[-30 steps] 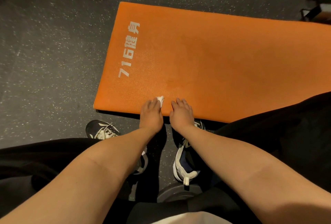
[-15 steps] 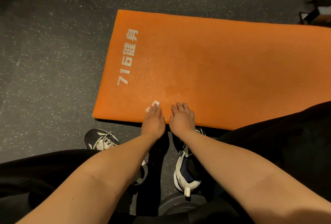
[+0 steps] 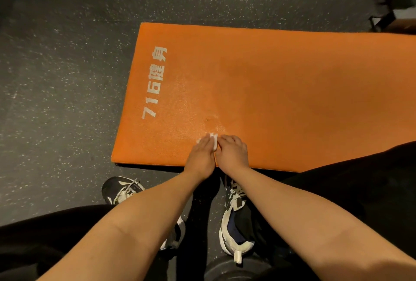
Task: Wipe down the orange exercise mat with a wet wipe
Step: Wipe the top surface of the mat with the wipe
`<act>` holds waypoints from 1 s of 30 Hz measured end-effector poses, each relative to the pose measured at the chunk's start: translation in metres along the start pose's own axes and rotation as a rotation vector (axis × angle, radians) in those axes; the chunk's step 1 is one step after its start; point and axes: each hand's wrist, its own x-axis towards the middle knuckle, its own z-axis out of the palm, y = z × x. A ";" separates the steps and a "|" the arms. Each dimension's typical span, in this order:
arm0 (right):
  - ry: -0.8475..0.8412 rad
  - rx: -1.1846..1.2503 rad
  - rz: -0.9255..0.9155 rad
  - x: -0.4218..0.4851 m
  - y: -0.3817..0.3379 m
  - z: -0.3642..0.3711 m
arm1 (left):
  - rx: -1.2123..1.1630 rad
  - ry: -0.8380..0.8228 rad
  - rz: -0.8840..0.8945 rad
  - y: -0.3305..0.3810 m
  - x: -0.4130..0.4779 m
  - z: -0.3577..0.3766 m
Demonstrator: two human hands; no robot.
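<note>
The orange exercise mat lies on the dark floor, with white print "716" and characters near its left end. A small white wet wipe sits on the mat near its front edge, bunched up between my two hands. My left hand lies on the wipe's left part with straight fingers, pressing it onto the mat. Touching it on the right, my right hand has its fingers curled at the wipe's right edge and seems to pinch it. Most of the wipe is hidden under the hands. The mat looks damp and shiny just beyond the wipe.
Speckled dark rubber floor surrounds the mat. My two sneakers stand just in front of the mat's edge, with black trouser legs on both sides. A dark round weight plate lies at the bottom. Dark equipment stands at the top right.
Both hands have slid a little farther onto the mat. My right hand closed in on the left and curled its fingers at the wipe, which now stands bunched between them.
</note>
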 end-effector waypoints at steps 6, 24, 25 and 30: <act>0.013 0.001 -0.018 -0.002 0.008 0.000 | 0.105 0.095 -0.077 -0.013 0.012 -0.007; -0.008 0.191 0.076 -0.023 0.016 -0.012 | 0.156 -0.036 -0.001 0.030 -0.002 0.003; -0.015 0.198 0.086 -0.022 0.016 -0.014 | 0.157 -0.043 -0.001 0.031 -0.003 0.001; -0.053 0.213 0.107 -0.023 0.017 -0.019 | 0.171 -0.058 0.000 0.029 -0.013 -0.005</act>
